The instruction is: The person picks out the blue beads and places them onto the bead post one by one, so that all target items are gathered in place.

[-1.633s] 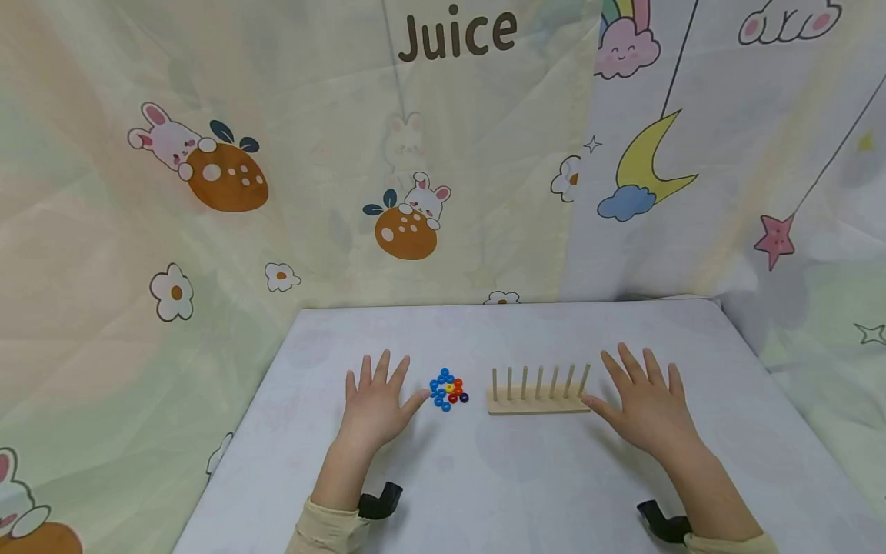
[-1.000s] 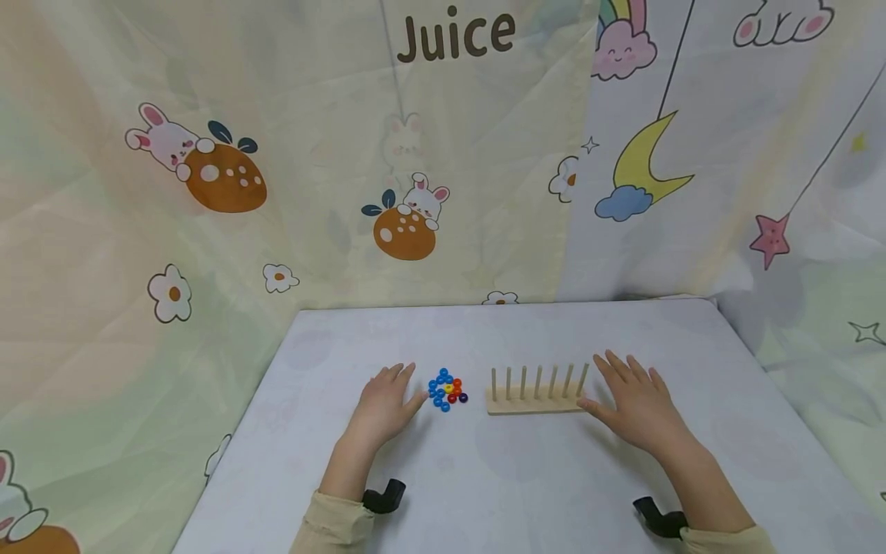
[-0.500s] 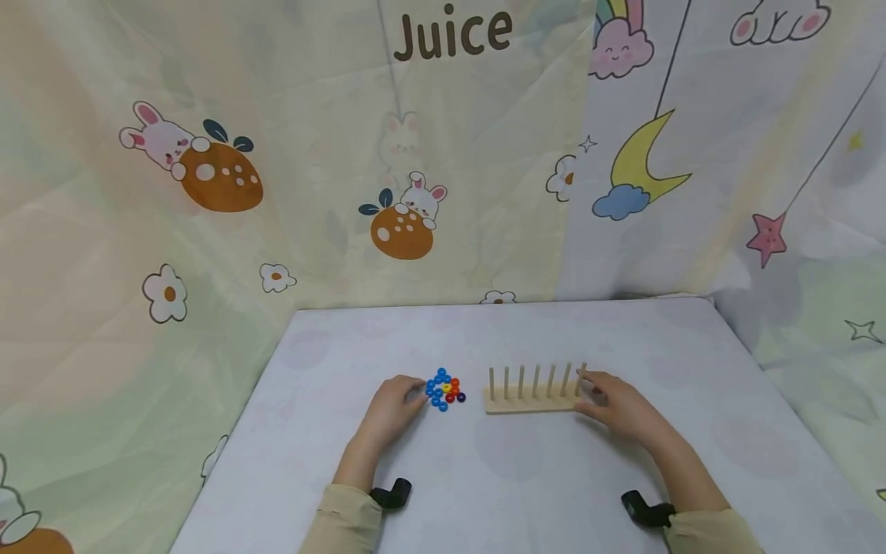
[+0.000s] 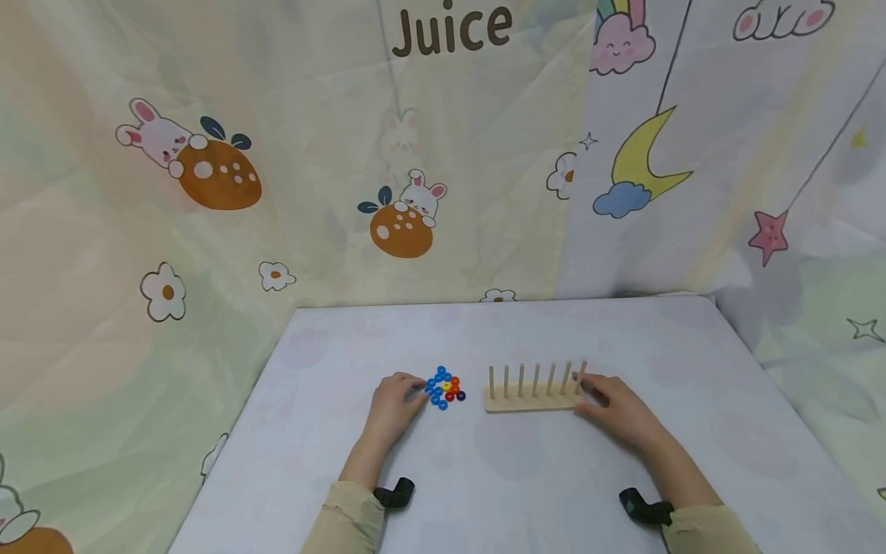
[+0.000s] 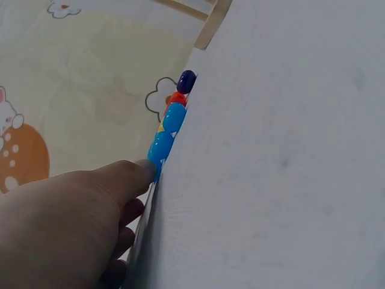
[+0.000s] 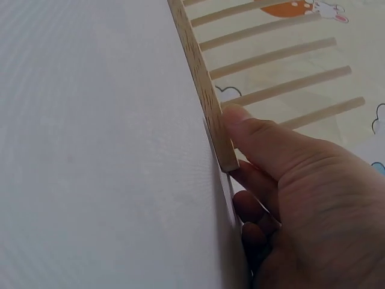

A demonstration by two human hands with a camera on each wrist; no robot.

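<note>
Bead cluster: round beads lie loose on the tabletop (image 4: 540, 477), in the gap between left hand and peg rack. Blue beads (image 4: 441, 371) make up most of it, with a yellow bead (image 4: 446, 386) amid them, orange beads (image 4: 454, 381) on the right side, a dark red bead (image 4: 450, 396) and a dark purple bead (image 4: 461, 395) at the near right. Bunched this way, they probably stay easy to reach and less apt to roll off.

Wooden peg rack: its base (image 4: 529, 405) sits flat just right of the beads, apart from them, which keeps its seven pegs (image 4: 536, 378) standing up; no bead is threaded on.

Left hand (image 4: 391, 404): fingers curved at the cluster's left edge, thumb against or right beside a blue bead; whether they pinch one cannot be told. The curve seems suited to fencing in the beads.

Right hand (image 4: 619, 408): fingers grasp the rack's right end, thumb on the base's near edge; this looks like a steadying hold, leaving the other pegs unobstructed.

Wrists: black wrist mounts (image 4: 394, 493) jut inward beside beige sleeves (image 4: 346, 515).

Backdrop: a printed cloth (image 4: 311, 154) hangs behind the tabletop, with "Juice" lettering (image 4: 453, 32) and a yellow moon (image 4: 640, 158).
</note>
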